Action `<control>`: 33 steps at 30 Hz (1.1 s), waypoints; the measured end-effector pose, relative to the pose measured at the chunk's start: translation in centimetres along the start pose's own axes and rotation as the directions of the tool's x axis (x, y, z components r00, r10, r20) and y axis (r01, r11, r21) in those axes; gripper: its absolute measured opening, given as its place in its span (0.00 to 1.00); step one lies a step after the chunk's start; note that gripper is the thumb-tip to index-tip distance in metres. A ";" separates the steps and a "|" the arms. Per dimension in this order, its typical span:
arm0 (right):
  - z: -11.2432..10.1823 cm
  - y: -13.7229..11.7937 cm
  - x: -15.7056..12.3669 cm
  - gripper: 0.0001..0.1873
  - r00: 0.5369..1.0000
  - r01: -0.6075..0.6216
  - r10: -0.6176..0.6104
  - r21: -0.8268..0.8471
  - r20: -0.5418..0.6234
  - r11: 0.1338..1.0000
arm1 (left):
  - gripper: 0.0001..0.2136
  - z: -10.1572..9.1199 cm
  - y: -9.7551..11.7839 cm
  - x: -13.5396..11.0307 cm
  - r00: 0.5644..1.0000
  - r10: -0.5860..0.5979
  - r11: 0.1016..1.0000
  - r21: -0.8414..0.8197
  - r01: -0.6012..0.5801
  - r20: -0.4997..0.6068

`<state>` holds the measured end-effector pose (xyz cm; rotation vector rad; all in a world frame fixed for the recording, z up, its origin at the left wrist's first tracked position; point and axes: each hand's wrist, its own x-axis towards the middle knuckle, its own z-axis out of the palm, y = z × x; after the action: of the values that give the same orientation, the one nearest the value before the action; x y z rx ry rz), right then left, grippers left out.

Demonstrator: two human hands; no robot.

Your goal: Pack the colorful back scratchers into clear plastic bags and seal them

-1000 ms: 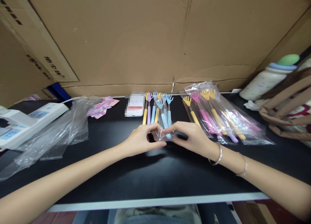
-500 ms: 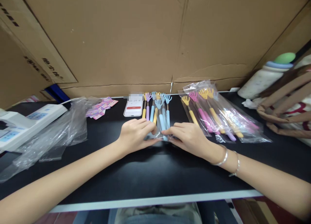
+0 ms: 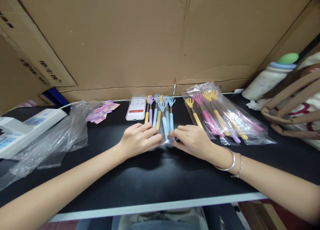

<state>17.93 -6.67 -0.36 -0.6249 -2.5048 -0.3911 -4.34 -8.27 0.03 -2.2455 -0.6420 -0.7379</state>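
Note:
My left hand [image 3: 137, 139] and my right hand [image 3: 192, 138] lie palm down on the black table [image 3: 150, 176], fingers pressed flat on the near end of a clear bag [image 3: 165, 139]. A light blue back scratcher [image 3: 164, 121] lies inside that bag. Behind it, several loose scratchers [image 3: 156, 110] in yellow, purple and blue lie side by side with their claw heads toward the cardboard wall.
Bagged scratchers [image 3: 222, 118] are piled to the right. A phone [image 3: 136, 111] lies behind my left hand, pink labels [image 3: 101, 112] beside it. Empty clear bags [image 3: 50, 140] and a white device [image 3: 25, 126] sit at left. A bottle [image 3: 271, 78] and handbag [image 3: 292, 113] stand at right.
Both hands went from pinching the bag's end, raised off the table, to pressing it flat on the surface.

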 end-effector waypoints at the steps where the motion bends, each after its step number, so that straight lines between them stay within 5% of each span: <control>1: 0.0 0.0 0.0 0.13 1.000 0.002 -0.002 -0.008 0.000 1.000 | 0.08 0.1 0.0 -0.1 1.000 0.007 1.000 0.004 -0.007 -0.014; 10: -0.3 0.1 0.2 0.14 0.997 0.071 -0.073 -0.085 -0.016 0.994 | 0.05 0.5 -0.2 -0.4 0.994 0.040 0.999 -0.004 -0.040 -0.104; 33: -1.5 0.7 1.1 0.13 0.916 0.402 -0.396 -0.202 0.071 0.893 | 0.06 0.0 0.0 0.0 0.979 0.197 0.980 0.040 -0.195 -0.051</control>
<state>18.08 -6.26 1.56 -0.1826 -2.6338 -0.8158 -4.34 -8.25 0.05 -2.2097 -0.3964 -0.6811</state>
